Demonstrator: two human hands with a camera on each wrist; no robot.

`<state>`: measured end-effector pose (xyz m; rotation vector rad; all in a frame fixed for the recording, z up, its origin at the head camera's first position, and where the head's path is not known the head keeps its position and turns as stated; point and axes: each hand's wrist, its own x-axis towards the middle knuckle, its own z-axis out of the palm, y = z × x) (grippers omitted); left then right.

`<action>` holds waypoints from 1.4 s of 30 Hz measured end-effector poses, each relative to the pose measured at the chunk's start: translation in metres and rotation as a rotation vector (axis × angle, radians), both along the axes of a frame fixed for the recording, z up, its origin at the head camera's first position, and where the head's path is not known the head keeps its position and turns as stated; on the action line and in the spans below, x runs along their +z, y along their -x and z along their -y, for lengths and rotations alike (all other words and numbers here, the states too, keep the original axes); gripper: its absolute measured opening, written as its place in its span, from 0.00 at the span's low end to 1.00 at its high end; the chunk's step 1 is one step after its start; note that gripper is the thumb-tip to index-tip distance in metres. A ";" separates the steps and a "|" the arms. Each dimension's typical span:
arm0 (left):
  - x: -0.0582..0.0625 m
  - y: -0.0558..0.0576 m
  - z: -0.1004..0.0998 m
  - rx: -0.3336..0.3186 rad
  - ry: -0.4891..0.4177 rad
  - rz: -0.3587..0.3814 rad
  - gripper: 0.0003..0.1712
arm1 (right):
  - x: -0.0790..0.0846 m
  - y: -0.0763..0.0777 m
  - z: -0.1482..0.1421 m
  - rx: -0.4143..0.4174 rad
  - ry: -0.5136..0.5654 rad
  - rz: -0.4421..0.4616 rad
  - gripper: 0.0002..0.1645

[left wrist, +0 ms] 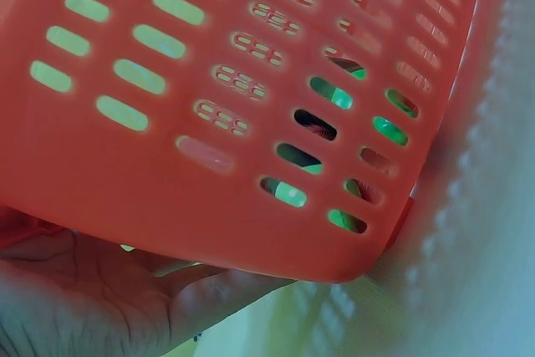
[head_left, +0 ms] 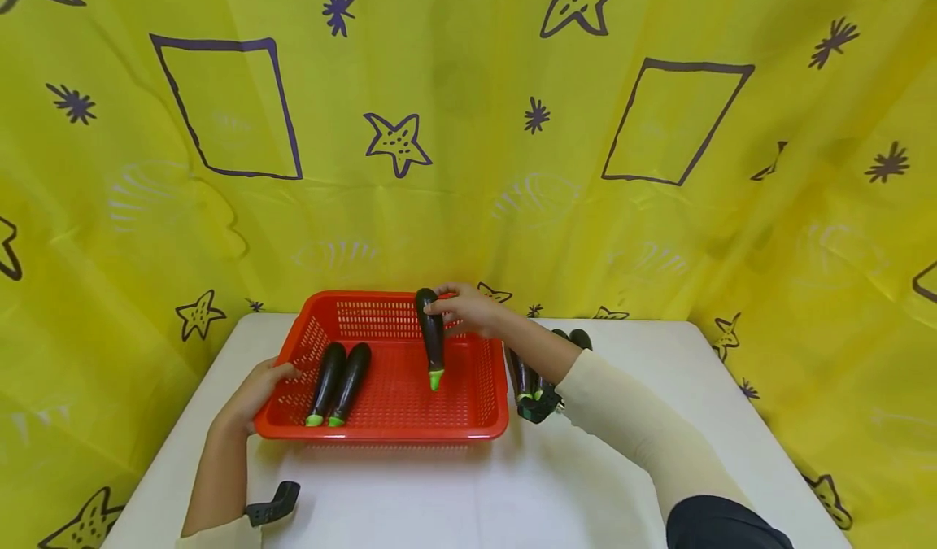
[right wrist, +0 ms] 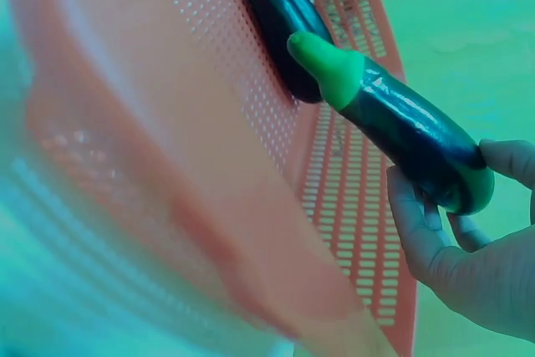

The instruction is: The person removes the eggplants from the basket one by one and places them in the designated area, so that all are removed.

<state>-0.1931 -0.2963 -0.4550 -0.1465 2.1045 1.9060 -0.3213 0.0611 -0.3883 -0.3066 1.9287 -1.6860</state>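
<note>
A red plastic basket (head_left: 381, 433) with slotted walls stands on the table. Two dark eggplants (head_left: 351, 384) with green stem ends lie side by side in its left part. My left hand (head_left: 252, 394) grips the basket's left rim, the thumb over the edge; in the left wrist view that hand (left wrist: 92, 298) is by the slotted wall (left wrist: 150, 181). Over the basket's right part, my right hand (head_left: 472, 309) pinches another eggplant (head_left: 432, 333) near its rounded end, its green stem pointing down. The right wrist view shows this eggplant (right wrist: 410, 127) between thumb and fingers.
Several more eggplants (head_left: 581, 339) lie on the white table (head_left: 410, 500) just right of the basket, partly hidden by my right forearm. A yellow patterned curtain (head_left: 454, 224) hangs behind the table and along its sides.
</note>
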 end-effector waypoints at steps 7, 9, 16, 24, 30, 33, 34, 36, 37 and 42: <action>0.000 0.000 -0.001 0.010 -0.003 0.012 0.35 | 0.005 0.004 -0.021 -0.032 0.022 -0.001 0.28; 0.000 -0.001 -0.002 0.011 0.000 0.012 0.35 | 0.007 0.004 -0.026 -0.033 0.024 -0.003 0.30; -0.002 -0.002 -0.003 0.005 0.004 0.008 0.35 | 0.016 0.000 -0.048 -0.038 0.021 -0.018 0.35; -0.005 -0.004 -0.002 -0.005 0.001 -0.003 0.35 | 0.023 0.001 -0.073 -0.107 0.042 -0.031 0.36; -0.005 -0.003 0.000 -0.003 0.004 -0.004 0.35 | 0.023 -0.003 -0.093 -0.140 0.066 -0.003 0.40; -0.004 -0.003 0.002 -0.003 0.010 0.003 0.35 | 0.022 -0.005 -0.105 -0.131 0.090 0.010 0.43; -0.005 -0.002 0.003 -0.004 0.012 0.004 0.35 | 0.021 -0.006 -0.109 -0.131 0.092 0.010 0.44; -0.004 -0.002 0.003 -0.008 0.017 0.005 0.35 | 0.020 -0.007 -0.119 -0.140 0.089 0.008 0.45; -0.004 -0.002 0.004 -0.016 0.018 0.001 0.35 | 0.020 -0.007 -0.124 -0.145 0.085 0.004 0.46; -0.002 0.000 0.002 -0.017 0.017 -0.002 0.35 | 0.015 -0.008 -0.148 -0.178 0.073 -0.003 0.47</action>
